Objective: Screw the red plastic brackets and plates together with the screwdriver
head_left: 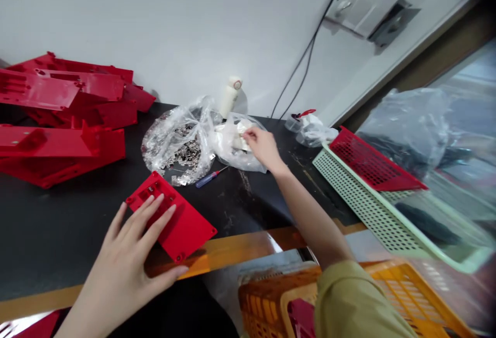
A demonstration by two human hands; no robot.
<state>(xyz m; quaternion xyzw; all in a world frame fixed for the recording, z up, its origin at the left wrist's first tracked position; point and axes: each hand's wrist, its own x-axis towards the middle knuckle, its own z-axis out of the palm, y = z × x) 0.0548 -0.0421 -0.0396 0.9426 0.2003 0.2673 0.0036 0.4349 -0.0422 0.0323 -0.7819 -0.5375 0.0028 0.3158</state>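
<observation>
A red plastic panel lies tilted on the black table, small metal pieces in its slotted upper end. My left hand rests over its left side, fingers spread and stretched out, thumb by the near edge. Farther off, my right hand reaches to a clear plastic bag with white contents. Its thumb and fingertips are pinched together; whatever they hold is too small to make out. Beside that bag sits another clear bag of small metal pieces. A screwdriver with a blue and red handle lies just in front.
Several red plastic housings are piled at the left. Against the wall stands a cream bottle. To the right are a small knotted bag and a pale green basket holding a red one. Orange crates stand below the table edge.
</observation>
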